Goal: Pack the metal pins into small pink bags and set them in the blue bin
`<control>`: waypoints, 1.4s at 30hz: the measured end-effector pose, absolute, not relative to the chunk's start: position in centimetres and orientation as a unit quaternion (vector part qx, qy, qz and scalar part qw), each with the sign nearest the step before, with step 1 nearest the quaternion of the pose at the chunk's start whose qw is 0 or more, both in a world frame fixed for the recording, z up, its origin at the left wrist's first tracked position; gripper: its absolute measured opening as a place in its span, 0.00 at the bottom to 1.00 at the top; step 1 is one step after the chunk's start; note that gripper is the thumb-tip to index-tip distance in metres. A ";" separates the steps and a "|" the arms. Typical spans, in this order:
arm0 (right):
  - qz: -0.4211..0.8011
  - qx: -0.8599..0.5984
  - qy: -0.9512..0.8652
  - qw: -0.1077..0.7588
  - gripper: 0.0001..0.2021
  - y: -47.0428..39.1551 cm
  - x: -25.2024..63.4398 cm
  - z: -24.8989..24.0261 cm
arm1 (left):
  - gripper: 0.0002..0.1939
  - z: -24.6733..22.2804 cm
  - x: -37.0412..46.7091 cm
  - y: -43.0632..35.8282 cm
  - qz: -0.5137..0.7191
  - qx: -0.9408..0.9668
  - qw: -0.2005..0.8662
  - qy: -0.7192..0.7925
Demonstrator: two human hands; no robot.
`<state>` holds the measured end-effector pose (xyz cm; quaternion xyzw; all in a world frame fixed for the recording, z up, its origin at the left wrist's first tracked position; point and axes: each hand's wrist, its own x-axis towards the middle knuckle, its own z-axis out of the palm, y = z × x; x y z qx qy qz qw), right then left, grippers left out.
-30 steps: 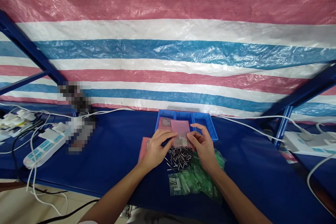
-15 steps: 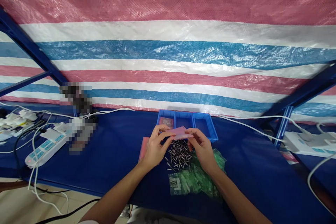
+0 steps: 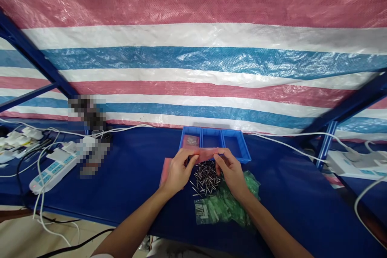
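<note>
A small pink plastic bag (image 3: 207, 153) is stretched between my hands, above a heap of short dark metal pins (image 3: 207, 178). My left hand (image 3: 179, 170) pinches its left end between thumb and fingers. The right end is pinched by my right hand (image 3: 231, 171). Several green plastic bags (image 3: 223, 207) lie in a pile below my right hand, partly under my forearm. Beside my left hand lies more pink plastic (image 3: 165, 171), mostly covered by the hand.
Behind my hands stands a blue tray with three compartments (image 3: 246, 151); its left one holds a pink bag with small pieces (image 3: 191, 141). Power strips lie at left (image 3: 54, 171) and right (image 3: 359, 165), with loose white cables. A striped tarp (image 3: 193, 56) hangs behind the blue table (image 3: 127, 165).
The pink bag has turned from a tilted, folded position to a flatter strip held level between both hands. My hands have shifted only slightly, and both keep their pinch.
</note>
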<state>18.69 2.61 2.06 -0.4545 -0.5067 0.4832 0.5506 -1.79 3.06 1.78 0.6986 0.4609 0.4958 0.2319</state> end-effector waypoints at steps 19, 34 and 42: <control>0.477 -0.444 -0.517 0.555 0.12 2.8 19.0 1.8 | 0.17 2.2 -2.0 3.3 0.489 0.738 0.218 0.411; 0.460 -0.463 -0.546 0.525 0.15 2.7 18.9 1.6 | 0.09 2.5 -1.9 3.2 0.507 0.718 0.181 0.441; 0.432 -0.477 -0.548 0.535 0.15 2.8 18.8 1.9 | 0.08 2.5 -1.7 3.3 0.514 0.711 0.185 0.443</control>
